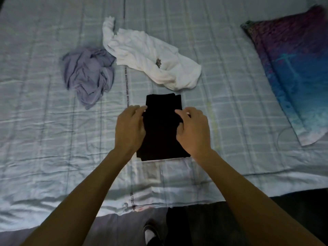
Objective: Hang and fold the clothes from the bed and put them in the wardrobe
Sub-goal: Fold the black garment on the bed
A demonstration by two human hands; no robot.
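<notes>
Folded black garment (163, 132) at frame centre on the bed (53, 139): soft, light, limp, quick to unfold. Left hand (130, 128) pressing its left edge, grip loose; right hand (192, 132) pinching the right fold. Best lifted from underneath, both sides.

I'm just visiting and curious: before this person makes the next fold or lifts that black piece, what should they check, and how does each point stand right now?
1. Both hands on the black garment: ok. The left hand is at its left edge and the right hand at its right, fingers curled on the cloth.
2. Left hand's grip firm: cannot tell.
3. Garment's edges lined up: ok. It is roughly a neat rectangle, though the dark fabric hides its layers.
4. Bed space around it free: ok. The white garment lies close beyond it and seems not to touch it.
5. All clothes folded: not ok. The white garment and purple garment lie crumpled.
</notes>
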